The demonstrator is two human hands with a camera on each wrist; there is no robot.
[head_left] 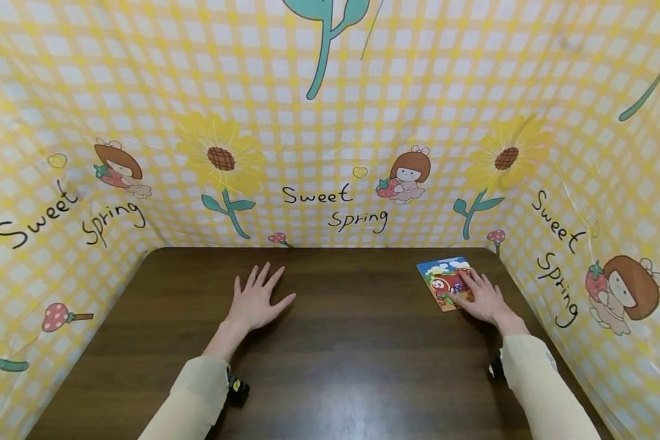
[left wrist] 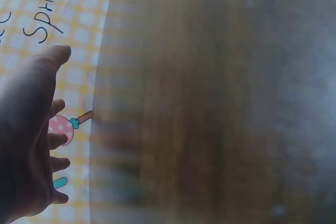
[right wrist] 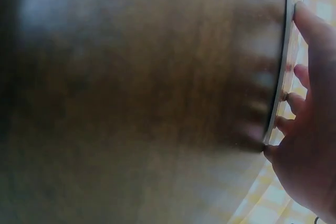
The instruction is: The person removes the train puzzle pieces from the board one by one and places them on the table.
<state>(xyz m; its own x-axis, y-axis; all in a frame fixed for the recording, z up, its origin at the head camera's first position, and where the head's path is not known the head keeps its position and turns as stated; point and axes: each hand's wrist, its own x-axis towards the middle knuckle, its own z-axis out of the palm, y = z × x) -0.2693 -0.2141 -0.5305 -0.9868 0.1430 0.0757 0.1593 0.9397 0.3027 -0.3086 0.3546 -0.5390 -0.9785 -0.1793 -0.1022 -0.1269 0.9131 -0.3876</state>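
A thin, flat rectangle with a bright cartoon print (head_left: 441, 283), perhaps a booklet or a picture board, lies at the far right of the dark wooden table (head_left: 341, 342). My right hand (head_left: 484, 298) rests over its right side with fingers spread, hiding part of the print. In the right wrist view, the fingertips of the right hand (right wrist: 310, 103) touch a thin edge. Over to the left, my left hand (head_left: 255, 304) rests on the table, fingers spread and holding nothing. The left wrist view shows the same left hand (left wrist: 31, 124) with its fingers extended.
A yellow checked cloth (head_left: 319, 140) with printed flowers and figures hangs around the back and both sides of the table. Each wrist carries a small black camera, one at the left cuff (head_left: 238, 389) and one at the right cuff (head_left: 495, 365).
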